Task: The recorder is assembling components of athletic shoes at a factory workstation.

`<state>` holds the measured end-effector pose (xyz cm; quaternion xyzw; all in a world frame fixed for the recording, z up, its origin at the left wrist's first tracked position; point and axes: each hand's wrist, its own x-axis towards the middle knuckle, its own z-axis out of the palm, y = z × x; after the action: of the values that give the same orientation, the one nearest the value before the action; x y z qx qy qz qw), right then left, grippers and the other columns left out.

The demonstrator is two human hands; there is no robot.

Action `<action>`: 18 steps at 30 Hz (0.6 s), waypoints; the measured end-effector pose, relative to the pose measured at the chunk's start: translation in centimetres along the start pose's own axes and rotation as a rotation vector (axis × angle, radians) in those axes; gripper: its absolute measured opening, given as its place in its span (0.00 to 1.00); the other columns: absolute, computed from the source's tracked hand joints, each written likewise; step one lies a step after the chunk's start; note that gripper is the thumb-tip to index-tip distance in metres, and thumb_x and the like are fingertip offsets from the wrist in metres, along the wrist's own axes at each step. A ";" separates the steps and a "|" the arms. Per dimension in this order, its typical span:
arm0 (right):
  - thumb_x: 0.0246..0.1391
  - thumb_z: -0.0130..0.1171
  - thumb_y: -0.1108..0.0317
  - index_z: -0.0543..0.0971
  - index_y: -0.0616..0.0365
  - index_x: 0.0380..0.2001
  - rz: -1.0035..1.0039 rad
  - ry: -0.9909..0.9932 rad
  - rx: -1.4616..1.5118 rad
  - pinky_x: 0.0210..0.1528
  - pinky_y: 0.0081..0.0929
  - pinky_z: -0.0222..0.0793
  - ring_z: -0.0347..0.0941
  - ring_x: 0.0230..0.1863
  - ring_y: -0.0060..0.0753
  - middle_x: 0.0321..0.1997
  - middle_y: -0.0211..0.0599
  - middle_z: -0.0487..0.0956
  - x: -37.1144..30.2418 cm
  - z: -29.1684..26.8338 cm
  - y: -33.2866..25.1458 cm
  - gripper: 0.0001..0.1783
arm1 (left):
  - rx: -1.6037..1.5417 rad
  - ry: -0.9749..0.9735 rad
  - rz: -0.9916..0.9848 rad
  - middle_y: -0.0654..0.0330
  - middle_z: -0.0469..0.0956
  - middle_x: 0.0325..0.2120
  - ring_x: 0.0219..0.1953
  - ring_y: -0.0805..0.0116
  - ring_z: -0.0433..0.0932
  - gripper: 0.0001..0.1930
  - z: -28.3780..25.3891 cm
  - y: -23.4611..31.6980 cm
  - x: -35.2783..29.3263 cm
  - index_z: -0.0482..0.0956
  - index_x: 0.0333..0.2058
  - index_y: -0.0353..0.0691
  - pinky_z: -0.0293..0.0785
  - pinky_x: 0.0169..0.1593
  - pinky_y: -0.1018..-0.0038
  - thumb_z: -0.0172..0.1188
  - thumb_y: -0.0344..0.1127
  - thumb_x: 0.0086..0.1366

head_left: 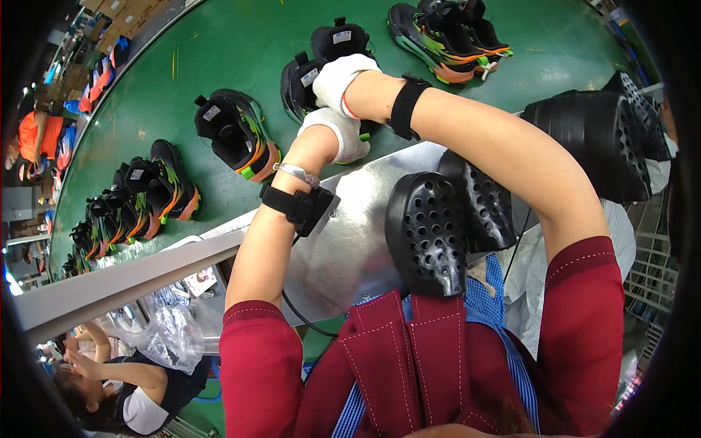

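Both my hands wear white gloves and meet over a black sneaker (293, 89) on the green work surface (175, 62). My right hand (342, 80) lies across this sneaker's side, close to a second black sneaker (340, 40) just beyond. My left hand (342, 134) is on the near side, beside a small bright green part of a shoe. The fingers of both hands are hidden by the gloves' backs and the shoes, so their grip does not show. Another black sneaker (232, 130) with an orange and green sole stands to the left.
A row of similar sneakers (131, 193) runs along the left. More sneakers (442, 40) stand at the far right. Black perforated sole-shaped pieces (427, 230) rest on a metal plate (332, 255) before me; larger black ones (584, 139) lie right. A person (139, 390) is at lower left.
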<state>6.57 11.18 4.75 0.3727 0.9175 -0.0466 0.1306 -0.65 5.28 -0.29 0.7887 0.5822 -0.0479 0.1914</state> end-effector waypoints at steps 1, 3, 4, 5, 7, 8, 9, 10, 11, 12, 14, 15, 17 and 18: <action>0.54 0.53 0.58 0.82 0.52 0.42 0.005 0.003 0.002 0.46 0.37 0.74 0.79 0.45 0.47 0.43 0.44 0.81 -0.2 0.2 0.7 0.17 | 0.058 -0.113 -0.056 0.52 0.81 0.30 0.33 0.53 0.80 0.20 -0.3 0.8 -0.1 0.82 0.35 0.44 0.74 0.40 0.66 0.56 0.54 0.55; 0.54 0.53 0.55 0.82 0.53 0.41 -0.110 -0.003 0.067 0.47 0.38 0.73 0.78 0.43 0.49 0.41 0.46 0.81 -1.5 -0.5 1.2 0.19 | 0.068 -0.111 -0.089 0.51 0.81 0.30 0.33 0.52 0.80 0.20 -0.1 1.1 -0.4 0.82 0.34 0.44 0.75 0.40 0.66 0.56 0.54 0.55; 0.54 0.53 0.53 0.82 0.54 0.41 -0.064 -0.073 0.133 0.46 0.39 0.73 0.78 0.42 0.50 0.39 0.47 0.81 -2.1 -0.9 1.6 0.20 | 0.074 -0.107 -0.120 0.50 0.81 0.30 0.34 0.52 0.80 0.20 0.1 1.1 -0.7 0.82 0.34 0.44 0.75 0.40 0.66 0.56 0.54 0.55; 0.54 0.52 0.52 0.81 0.55 0.40 -0.080 -0.051 0.076 0.45 0.40 0.72 0.78 0.41 0.50 0.37 0.47 0.81 -3.7 -2.0 1.8 0.20 | 0.023 -0.018 -0.093 0.48 0.80 0.29 0.34 0.50 0.79 0.20 0.5 0.8 -1.2 0.83 0.33 0.45 0.75 0.41 0.66 0.55 0.54 0.55; 0.55 0.52 0.52 0.80 0.57 0.37 -0.090 -0.029 0.071 0.43 0.41 0.72 0.77 0.40 0.51 0.36 0.47 0.80 -9.5 -5.2 2.0 0.20 | -0.031 0.021 -0.054 0.48 0.80 0.29 0.34 0.48 0.79 0.19 0.7 1.3 -1.8 0.83 0.31 0.45 0.75 0.41 0.64 0.54 0.55 0.57; 0.54 0.53 0.53 0.81 0.58 0.35 -0.101 0.016 0.100 0.41 0.41 0.73 0.78 0.39 0.50 0.35 0.49 0.80 -12.1 -6.0 2.1 0.19 | -0.009 0.005 -0.091 0.47 0.80 0.29 0.34 0.48 0.79 0.20 0.9 1.5 -2.3 0.83 0.30 0.44 0.75 0.41 0.63 0.54 0.55 0.57; 0.53 0.54 0.54 0.82 0.60 0.34 -0.087 0.065 0.124 0.39 0.41 0.74 0.78 0.37 0.50 0.35 0.51 0.80 -15.2 -6.4 2.6 0.19 | 0.017 -0.007 -0.104 0.47 0.80 0.29 0.34 0.47 0.78 0.20 1.0 2.3 -2.5 0.82 0.30 0.44 0.75 0.41 0.63 0.54 0.55 0.58; 0.53 0.54 0.53 0.80 0.59 0.33 -0.060 0.053 0.108 0.40 0.40 0.73 0.77 0.37 0.50 0.33 0.48 0.80 -18.0 -6.2 3.0 0.19 | 0.045 -0.003 -0.146 0.46 0.80 0.29 0.35 0.47 0.78 0.21 1.6 2.9 -2.9 0.83 0.30 0.44 0.75 0.42 0.61 0.53 0.55 0.58; 0.53 0.54 0.51 0.78 0.58 0.33 -0.037 0.041 0.095 0.41 0.39 0.72 0.76 0.36 0.50 0.31 0.45 0.79 -20.6 -5.7 3.5 0.19 | 0.092 0.007 -0.145 0.47 0.80 0.28 0.34 0.48 0.79 0.21 2.0 3.4 -3.5 0.83 0.29 0.41 0.76 0.42 0.62 0.53 0.54 0.59; 0.51 0.56 0.51 0.79 0.57 0.33 -0.044 0.052 0.081 0.41 0.39 0.72 0.76 0.36 0.48 0.31 0.44 0.79 -23.1 -5.0 3.7 0.20 | 0.134 -0.013 -0.172 0.47 0.80 0.28 0.34 0.49 0.79 0.21 2.5 3.9 -4.2 0.83 0.29 0.40 0.76 0.41 0.62 0.52 0.54 0.59; 0.44 0.62 0.50 0.79 0.56 0.36 -0.015 0.057 0.119 0.42 0.38 0.72 0.75 0.38 0.47 0.35 0.41 0.79 -27.8 -3.4 4.1 0.22 | 0.194 -0.061 -0.224 0.49 0.81 0.30 0.36 0.52 0.81 0.21 2.4 5.4 -4.9 0.83 0.30 0.39 0.77 0.41 0.62 0.53 0.52 0.59; 0.40 0.66 0.49 0.79 0.56 0.37 0.004 0.050 0.172 0.43 0.37 0.72 0.74 0.40 0.46 0.38 0.40 0.79 -29.7 -2.5 4.2 0.25 | 0.192 -0.056 -0.237 0.49 0.81 0.30 0.36 0.52 0.81 0.21 2.5 5.6 -5.3 0.83 0.30 0.39 0.77 0.41 0.62 0.53 0.52 0.59; 0.32 0.70 0.51 0.77 0.57 0.43 -0.038 0.175 0.196 0.45 0.36 0.72 0.73 0.42 0.47 0.45 0.39 0.77 -32.6 0.3 4.7 0.32 | 0.209 -0.027 -0.220 0.50 0.81 0.31 0.36 0.52 0.81 0.19 2.9 6.0 -5.5 0.84 0.31 0.41 0.77 0.41 0.62 0.55 0.51 0.59; 0.29 0.73 0.54 0.74 0.57 0.47 -0.018 0.163 0.217 0.48 0.36 0.71 0.72 0.45 0.47 0.50 0.41 0.75 -33.6 1.2 4.7 0.38 | 0.210 -0.026 -0.229 0.51 0.82 0.31 0.36 0.52 0.81 0.17 2.7 6.6 -5.4 0.84 0.31 0.40 0.77 0.41 0.63 0.56 0.48 0.59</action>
<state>33.22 -8.29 12.85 0.3789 0.9180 -0.1163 0.0141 4.25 -2.21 0.43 0.7322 0.6576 -0.1405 0.1086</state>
